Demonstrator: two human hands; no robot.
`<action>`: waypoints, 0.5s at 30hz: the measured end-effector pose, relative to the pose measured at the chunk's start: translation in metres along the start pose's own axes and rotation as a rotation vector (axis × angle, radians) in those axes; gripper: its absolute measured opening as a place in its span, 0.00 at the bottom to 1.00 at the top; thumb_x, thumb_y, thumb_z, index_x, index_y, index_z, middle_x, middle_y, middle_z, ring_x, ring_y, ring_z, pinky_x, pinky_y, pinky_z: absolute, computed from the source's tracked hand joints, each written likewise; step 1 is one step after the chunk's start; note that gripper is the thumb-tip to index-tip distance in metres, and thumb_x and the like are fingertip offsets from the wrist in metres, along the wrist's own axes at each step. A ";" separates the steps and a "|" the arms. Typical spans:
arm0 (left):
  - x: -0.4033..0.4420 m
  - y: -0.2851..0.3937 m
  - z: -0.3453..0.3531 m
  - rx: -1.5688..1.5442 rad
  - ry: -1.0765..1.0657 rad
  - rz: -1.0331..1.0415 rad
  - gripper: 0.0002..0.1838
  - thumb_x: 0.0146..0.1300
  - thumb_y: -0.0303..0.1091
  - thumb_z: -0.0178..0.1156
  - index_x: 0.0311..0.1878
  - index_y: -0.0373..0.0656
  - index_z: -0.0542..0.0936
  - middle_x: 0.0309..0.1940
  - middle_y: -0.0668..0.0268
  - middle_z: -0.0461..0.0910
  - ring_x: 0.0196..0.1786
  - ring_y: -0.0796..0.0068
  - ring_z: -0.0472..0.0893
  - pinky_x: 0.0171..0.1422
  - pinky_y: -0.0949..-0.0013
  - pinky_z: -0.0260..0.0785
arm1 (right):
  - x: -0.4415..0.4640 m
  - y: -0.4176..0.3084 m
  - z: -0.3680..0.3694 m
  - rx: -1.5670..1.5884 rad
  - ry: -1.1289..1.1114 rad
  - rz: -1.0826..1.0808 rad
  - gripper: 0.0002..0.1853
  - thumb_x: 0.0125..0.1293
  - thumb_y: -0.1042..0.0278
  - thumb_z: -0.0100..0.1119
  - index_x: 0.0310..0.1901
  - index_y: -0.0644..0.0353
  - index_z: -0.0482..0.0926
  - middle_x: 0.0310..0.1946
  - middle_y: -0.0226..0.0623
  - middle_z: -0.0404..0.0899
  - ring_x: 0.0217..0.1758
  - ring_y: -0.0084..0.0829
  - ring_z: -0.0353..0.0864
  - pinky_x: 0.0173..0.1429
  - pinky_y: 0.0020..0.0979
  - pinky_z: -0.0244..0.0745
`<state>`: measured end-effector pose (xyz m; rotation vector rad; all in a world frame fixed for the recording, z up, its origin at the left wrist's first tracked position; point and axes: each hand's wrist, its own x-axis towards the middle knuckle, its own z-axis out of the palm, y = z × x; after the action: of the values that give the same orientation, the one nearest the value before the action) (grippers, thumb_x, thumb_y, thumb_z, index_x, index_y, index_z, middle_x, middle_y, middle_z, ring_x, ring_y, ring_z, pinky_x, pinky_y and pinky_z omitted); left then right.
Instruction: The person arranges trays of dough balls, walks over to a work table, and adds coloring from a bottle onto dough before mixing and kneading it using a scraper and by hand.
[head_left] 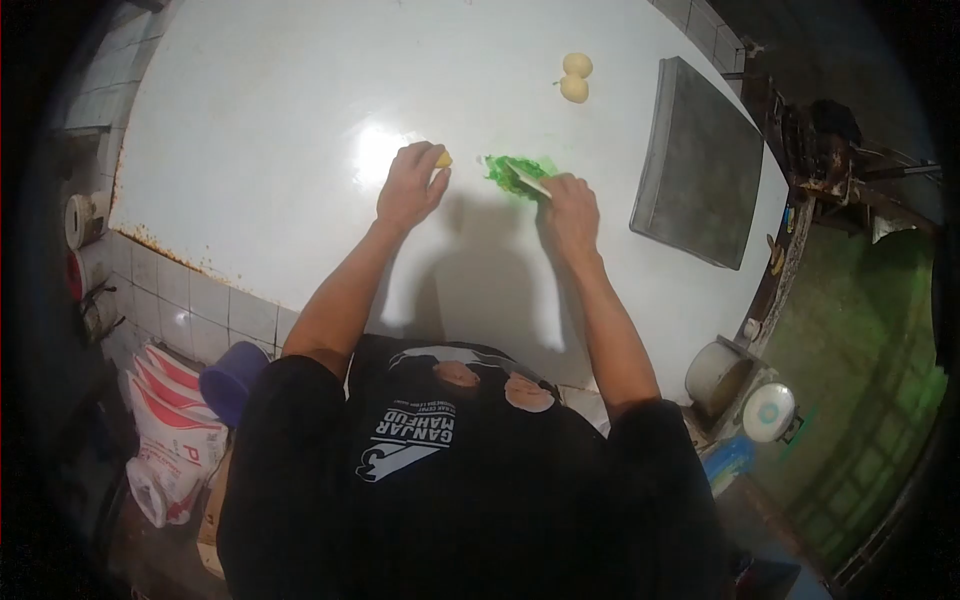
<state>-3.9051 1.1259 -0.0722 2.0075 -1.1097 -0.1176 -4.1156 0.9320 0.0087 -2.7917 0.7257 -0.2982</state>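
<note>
My left hand (408,188) is closed over a small yellow piece (444,160), which shows between thumb and fingers just above the white tabletop (300,120). My right hand (573,212) grips a slim white flat tool (528,181); whether it is a knife or a spatula I cannot tell. The tool's tip rests in a bright green, wet-looking smear (505,178) on the table, between my two hands. Farther back lie two pale yellow round balls, one (577,66) touching the other (574,89).
A dark grey flat slab or tray (700,165) lies at the table's right side. Below the right edge are a metal pot (715,372) and a round lid (769,412). A purple bucket (236,382) and red-and-white sacks (175,430) stand at the lower left.
</note>
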 end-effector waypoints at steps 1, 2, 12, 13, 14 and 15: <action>-0.001 0.000 0.001 0.015 0.014 0.017 0.21 0.66 0.33 0.69 0.61 0.41 0.81 0.58 0.54 0.80 0.61 0.49 0.78 0.65 0.52 0.74 | -0.002 0.005 0.005 -0.001 -0.005 0.007 0.13 0.65 0.78 0.61 0.48 0.51 0.87 0.41 0.35 0.81 0.46 0.43 0.81 0.50 0.44 0.74; -0.001 0.000 0.001 0.015 0.010 0.004 0.20 0.66 0.33 0.69 0.61 0.42 0.81 0.58 0.54 0.80 0.61 0.49 0.78 0.66 0.52 0.74 | -0.001 0.010 0.010 0.011 -0.026 0.001 0.12 0.66 0.77 0.60 0.48 0.52 0.87 0.41 0.36 0.81 0.46 0.44 0.81 0.50 0.45 0.75; -0.001 -0.003 0.000 0.013 -0.003 0.000 0.21 0.66 0.34 0.69 0.62 0.43 0.80 0.58 0.54 0.79 0.61 0.49 0.78 0.66 0.51 0.74 | 0.016 0.006 0.001 0.002 -0.179 0.018 0.05 0.67 0.75 0.59 0.41 0.57 0.84 0.39 0.42 0.83 0.45 0.49 0.82 0.49 0.50 0.77; -0.003 0.000 -0.001 0.006 -0.013 -0.003 0.21 0.67 0.35 0.69 0.62 0.43 0.80 0.58 0.54 0.79 0.61 0.49 0.78 0.65 0.51 0.74 | 0.014 0.005 0.005 0.008 -0.184 0.016 0.05 0.67 0.75 0.59 0.41 0.57 0.84 0.39 0.42 0.83 0.45 0.49 0.82 0.49 0.50 0.77; 0.000 0.002 -0.002 -0.002 -0.016 -0.003 0.21 0.67 0.35 0.69 0.62 0.43 0.80 0.58 0.54 0.79 0.61 0.49 0.78 0.65 0.51 0.74 | 0.017 0.006 0.011 -0.010 -0.188 0.005 0.05 0.68 0.75 0.59 0.40 0.57 0.83 0.39 0.42 0.82 0.45 0.50 0.82 0.50 0.50 0.77; -0.004 0.001 0.000 -0.008 -0.020 -0.004 0.21 0.67 0.35 0.69 0.62 0.43 0.80 0.58 0.54 0.79 0.61 0.49 0.78 0.65 0.51 0.74 | 0.014 0.006 0.009 -0.034 -0.196 0.003 0.04 0.68 0.74 0.59 0.40 0.57 0.83 0.39 0.42 0.82 0.45 0.50 0.81 0.50 0.50 0.76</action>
<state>-3.9083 1.1286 -0.0733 2.0055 -1.1155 -0.1447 -4.1042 0.9215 -0.0001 -2.7996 0.6942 -0.0100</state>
